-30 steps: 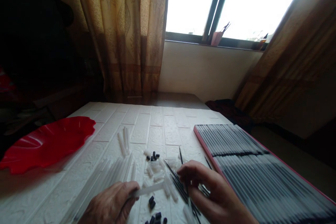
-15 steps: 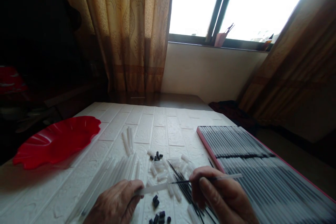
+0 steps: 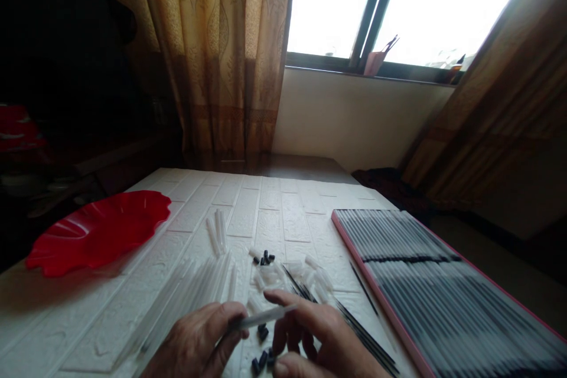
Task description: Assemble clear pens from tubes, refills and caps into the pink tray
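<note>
Here's the white brick-patterned surface (image 3: 292, 218) filling the lower middle of the frame, and look right: a big shallow pink-edged tray (image 3: 346, 241), packed with slim tubes (image 3: 425, 292) side by side in two rows, a dark band between them! Over at the left sits the red dish (image 3: 101, 230), wavy-rimmed, its glossy inside catching the light. Now bottom centre, and it's the left hand (image 3: 199, 336), its grip pinching one pale tube (image 3: 263, 317) between thumb and fingers, the tube pointing across to the right. Beside it the right hand (image 3: 328, 336), thumb and fingers parted, index finger reaching up by the tube's far end, thumb down near the black plugs; whether it touches one, I can't tell. Left of centre, a sheaf of long clear tubes (image 3: 190, 286) lies on the surface; lower right, thin dark rods (image 3: 365, 333) beside the tray. Upper right, on the sill, a pink cup (image 3: 374, 63) holds a few thin sticks (image 3: 390, 43). Smaller now: short clear sleeves (image 3: 316, 274) scattered mid-frame, and smallest of all, the black plugs (image 3: 263, 360) in little clusters.
</note>
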`<state>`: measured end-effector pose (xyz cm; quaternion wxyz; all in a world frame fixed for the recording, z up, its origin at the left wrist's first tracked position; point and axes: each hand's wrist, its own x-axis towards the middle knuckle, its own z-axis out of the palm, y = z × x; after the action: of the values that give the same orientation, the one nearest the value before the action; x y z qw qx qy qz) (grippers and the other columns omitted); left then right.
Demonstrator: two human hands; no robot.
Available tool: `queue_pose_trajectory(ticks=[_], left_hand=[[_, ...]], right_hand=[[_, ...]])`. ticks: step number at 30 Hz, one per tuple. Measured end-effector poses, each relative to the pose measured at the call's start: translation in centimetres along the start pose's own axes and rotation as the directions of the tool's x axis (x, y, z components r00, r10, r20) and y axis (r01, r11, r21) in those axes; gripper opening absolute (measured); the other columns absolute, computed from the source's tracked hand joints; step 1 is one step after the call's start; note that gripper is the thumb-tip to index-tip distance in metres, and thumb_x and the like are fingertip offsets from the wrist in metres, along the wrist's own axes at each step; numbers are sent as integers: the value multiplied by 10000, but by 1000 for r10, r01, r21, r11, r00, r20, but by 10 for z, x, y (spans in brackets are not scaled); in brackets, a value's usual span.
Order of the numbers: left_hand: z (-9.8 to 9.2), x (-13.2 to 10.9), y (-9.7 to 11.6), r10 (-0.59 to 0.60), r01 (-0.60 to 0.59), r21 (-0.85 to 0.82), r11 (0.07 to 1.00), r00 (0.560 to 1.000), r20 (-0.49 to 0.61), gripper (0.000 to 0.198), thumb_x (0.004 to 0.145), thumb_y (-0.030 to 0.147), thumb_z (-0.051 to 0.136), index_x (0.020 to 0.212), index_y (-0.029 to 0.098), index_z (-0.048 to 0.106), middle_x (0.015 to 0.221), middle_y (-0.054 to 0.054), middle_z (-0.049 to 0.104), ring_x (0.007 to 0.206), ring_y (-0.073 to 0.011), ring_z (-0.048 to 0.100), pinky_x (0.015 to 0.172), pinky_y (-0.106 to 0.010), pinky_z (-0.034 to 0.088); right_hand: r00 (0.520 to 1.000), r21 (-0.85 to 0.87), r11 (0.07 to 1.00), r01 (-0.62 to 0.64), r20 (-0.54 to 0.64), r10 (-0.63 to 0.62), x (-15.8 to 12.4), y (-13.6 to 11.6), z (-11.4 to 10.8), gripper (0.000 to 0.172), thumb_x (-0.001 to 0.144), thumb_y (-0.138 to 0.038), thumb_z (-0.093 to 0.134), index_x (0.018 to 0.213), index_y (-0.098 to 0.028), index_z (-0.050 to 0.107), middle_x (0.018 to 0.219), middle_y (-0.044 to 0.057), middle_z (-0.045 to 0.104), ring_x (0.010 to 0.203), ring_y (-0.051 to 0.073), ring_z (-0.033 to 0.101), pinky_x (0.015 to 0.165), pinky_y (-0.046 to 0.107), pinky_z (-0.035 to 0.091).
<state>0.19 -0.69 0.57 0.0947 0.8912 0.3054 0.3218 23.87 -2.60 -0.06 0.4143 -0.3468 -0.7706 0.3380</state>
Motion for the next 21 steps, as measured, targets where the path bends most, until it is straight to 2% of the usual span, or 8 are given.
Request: queue_pose_trajectory(ticks=[3,5,8,11,13,15,18,21], left_hand=[[3,-2,-6,-31,27,-114,993,999,-32,208,1088,369,282,1116,292,473,819,50,719,703,-106,740,661,-118,535],[3,-2,-7,-40,35,-141,989,999,-32,192,1088,366,291,1122,296,467,827,59,722,693,-93,741,664,-101,529],[0,2,-4,-29,26,-93,995,999,-32,200,1091,380,268,1120,292,445,783,60,714,632,-94,734,613,-105,527],[-3,6,1,15,-13,27,1000,998,-69,239,1094,399,214,1149,276,410,751,41,711,588,-121,728,566,-137,532],[-3,6,2,64,-58,71,996,994,-85,251,1093,398,189,1134,275,404,727,37,703,580,-136,725,545,-151,531],[-2,5,3,61,-56,81,995,996,-61,250,1094,387,190,1081,283,416,712,39,694,613,-145,734,550,-156,534],[-1,3,2,31,-30,87,996,999,-12,252,1097,376,197,1072,283,429,774,21,720,715,-150,755,616,-163,548],[-2,3,4,41,-40,82,996,999,-9,256,1100,356,185,1098,276,428,825,3,733,755,-149,757,652,-166,552]], right_hand=[[976,-249,957,-148,118,182,1,-6,-10,237,789,-251,752,1017,-201,714,772,25,741,580,132,640,543,208,460],[947,-492,853,-172,156,281,4,-8,-13,149,710,-178,792,846,-205,736,774,23,761,596,161,680,553,225,449],[878,-730,674,-113,244,412,9,-9,-8,208,681,-194,819,876,-215,746,812,35,788,637,224,730,504,245,406],[834,-809,587,-22,309,457,12,-7,0,142,718,-176,778,852,-204,741,815,49,794,654,248,748,452,255,356],[844,-799,601,-17,311,437,10,-5,1,104,712,-146,761,798,-192,727,777,53,789,633,246,743,447,252,355],[895,-721,689,-73,256,364,7,-5,-4,114,705,-101,729,777,-186,707,733,38,775,598,209,721,474,231,391],[974,-487,858,-160,65,219,2,-9,-16,148,771,-70,627,830,-194,683,717,3,736,607,142,676,560,203,455],[981,-282,940,-191,-77,176,2,-19,-26,166,851,-123,566,937,-204,683,781,12,714,670,140,650,620,223,493]])
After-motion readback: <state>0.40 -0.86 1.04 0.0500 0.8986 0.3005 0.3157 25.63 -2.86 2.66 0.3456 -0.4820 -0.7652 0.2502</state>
